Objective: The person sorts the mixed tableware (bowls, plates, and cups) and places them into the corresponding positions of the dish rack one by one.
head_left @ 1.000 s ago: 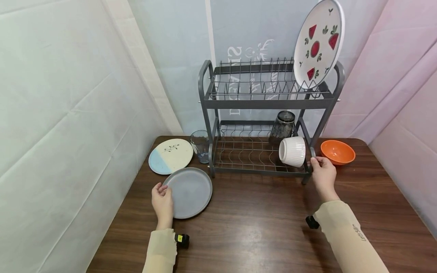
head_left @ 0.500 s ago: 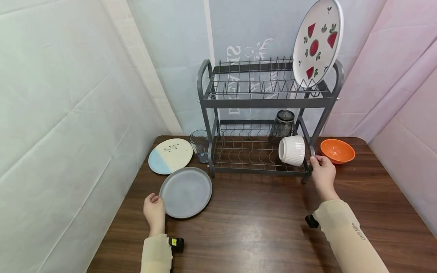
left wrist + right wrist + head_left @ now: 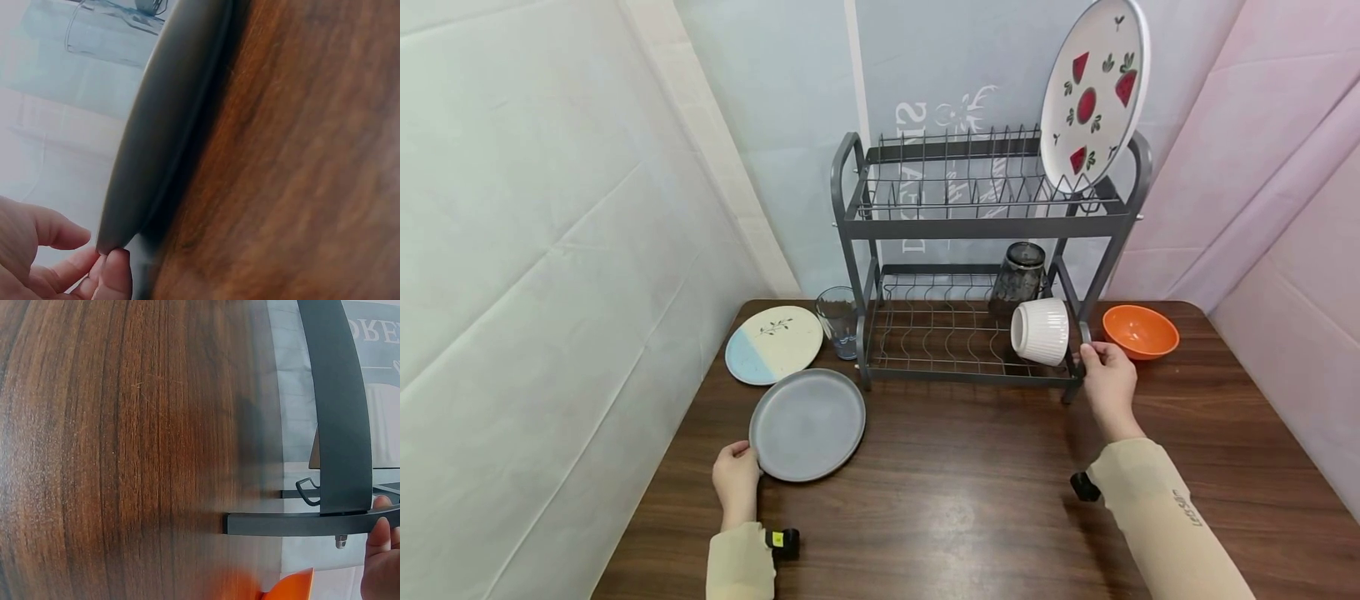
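Observation:
My left hand [image 3: 736, 482] is at the near-left rim of a round grey plate [image 3: 808, 425] lying on the table. In the left wrist view its fingertips [image 3: 116, 269] touch the underside of the plate's rim, while the thumb stands slightly apart from it. My right hand [image 3: 1110, 383] grips the front right leg of a dark two-tier dish rack [image 3: 985, 227], thumb and fingers around the bar [image 3: 300, 524] in the right wrist view. The rack's lower tier holds a white ribbed cup [image 3: 1041, 332] on its side and a dark glass [image 3: 1021, 271] upside down.
A large plate with watermelon drawings [image 3: 1093, 100] leans in the upper tier's right end. Left of the rack stand a clear glass [image 3: 838, 321] and a blue-and-cream plate [image 3: 775, 344]. An orange bowl [image 3: 1141, 331] sits to the right. White sheets [image 3: 550, 292] flank the table.
My left hand has drawn back towards me and left along the grey plate's edge, and its fingers now meet the rim. The right hand stays on the rack's leg.

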A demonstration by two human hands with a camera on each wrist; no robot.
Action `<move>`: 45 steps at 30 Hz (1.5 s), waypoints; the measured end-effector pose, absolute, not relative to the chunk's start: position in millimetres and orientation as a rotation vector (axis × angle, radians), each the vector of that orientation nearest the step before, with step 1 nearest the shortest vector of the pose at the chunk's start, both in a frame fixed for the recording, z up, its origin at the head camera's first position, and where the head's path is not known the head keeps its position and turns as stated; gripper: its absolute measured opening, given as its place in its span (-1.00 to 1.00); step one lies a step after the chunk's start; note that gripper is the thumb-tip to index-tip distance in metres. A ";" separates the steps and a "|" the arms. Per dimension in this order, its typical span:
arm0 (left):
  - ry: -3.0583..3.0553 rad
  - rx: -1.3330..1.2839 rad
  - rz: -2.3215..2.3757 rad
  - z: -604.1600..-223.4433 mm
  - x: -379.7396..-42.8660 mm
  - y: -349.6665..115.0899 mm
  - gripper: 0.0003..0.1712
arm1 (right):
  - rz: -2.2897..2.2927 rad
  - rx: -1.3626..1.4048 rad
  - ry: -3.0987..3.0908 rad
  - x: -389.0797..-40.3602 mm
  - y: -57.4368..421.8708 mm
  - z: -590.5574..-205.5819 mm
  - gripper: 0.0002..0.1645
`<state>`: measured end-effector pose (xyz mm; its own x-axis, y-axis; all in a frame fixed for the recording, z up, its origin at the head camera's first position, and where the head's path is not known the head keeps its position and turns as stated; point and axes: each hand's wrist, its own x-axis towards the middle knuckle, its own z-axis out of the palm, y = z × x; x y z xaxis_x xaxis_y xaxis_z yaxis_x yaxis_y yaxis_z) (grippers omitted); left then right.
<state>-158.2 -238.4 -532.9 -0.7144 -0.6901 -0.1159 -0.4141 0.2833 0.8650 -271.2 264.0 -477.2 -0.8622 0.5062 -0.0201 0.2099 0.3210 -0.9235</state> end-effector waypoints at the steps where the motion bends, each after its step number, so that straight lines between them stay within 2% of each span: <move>1: -2.272 1.008 -1.412 -533.5 -158.0 -238.0 -0.63 | 1.562 -0.654 -2.325 -271.3 264.0 -476.2 -0.52; 14: -2.270 1.043 -1.592 -530.8 -153.8 -236.1 -0.57 | 1.620 -0.603 -2.247 -271.8 264.5 -481.5 -0.48; 20: -2.368 1.017 -1.596 -527.0 -150.8 -235.0 -0.51 | 1.565 -0.638 -2.289 -270.6 262.6 -477.1 -0.52; 34: -2.554 0.936 -1.550 -521.3 -148.9 -230.1 -0.64 | 1.583 -0.658 -2.307 -269.0 262.4 -476.0 -0.49; 45: -2.537 0.910 -1.575 -523.6 -149.6 -228.9 -0.59 | 1.585 -0.678 -2.334 -267.3 262.2 -472.1 -0.50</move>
